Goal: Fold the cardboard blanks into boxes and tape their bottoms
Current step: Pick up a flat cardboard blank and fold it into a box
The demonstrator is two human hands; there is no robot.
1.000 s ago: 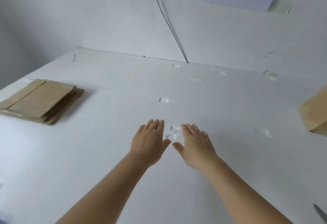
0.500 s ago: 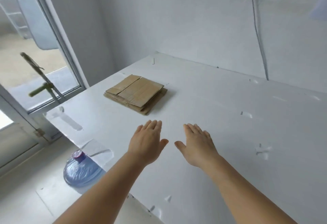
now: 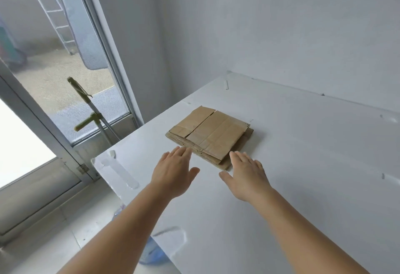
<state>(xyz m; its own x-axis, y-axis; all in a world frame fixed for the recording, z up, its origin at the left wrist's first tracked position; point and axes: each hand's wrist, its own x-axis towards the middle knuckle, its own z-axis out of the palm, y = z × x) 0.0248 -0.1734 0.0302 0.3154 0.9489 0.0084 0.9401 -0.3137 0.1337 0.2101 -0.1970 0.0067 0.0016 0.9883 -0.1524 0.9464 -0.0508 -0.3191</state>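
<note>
Head view. A stack of flat cardboard blanks (image 3: 208,136) lies at the centre of the frame, on the white counter (image 3: 303,165) near its left edge and below the wall corner. The top blank shows a slit between two flaps and several crease lines; the sheets beneath are slightly offset at the near right corner.

The left hand (image 3: 174,173) and right hand (image 3: 246,175) occupy the lower centre, palms down, fingers straight and loosely spread, holding nothing. They are apart from each other. The left fingertips (image 3: 184,150) lie at the near left edge of the stack; the right fingertips (image 3: 238,154) lie at its near right corner. Whether either touches the cardboard cannot be told.

At the left of the frame a glazed door (image 3: 65,79) opens onto an outdoor area, and a mop handle (image 3: 93,113) leans by it. A blue water bottle (image 3: 151,252) stands on the floor below the counter edge, lower centre.

Judged step: reaching for a blank, the first stage of the task; no box is formed here. The next move probably calls for separating the top sheet alone from the stack, lifting it, then opening it.
</note>
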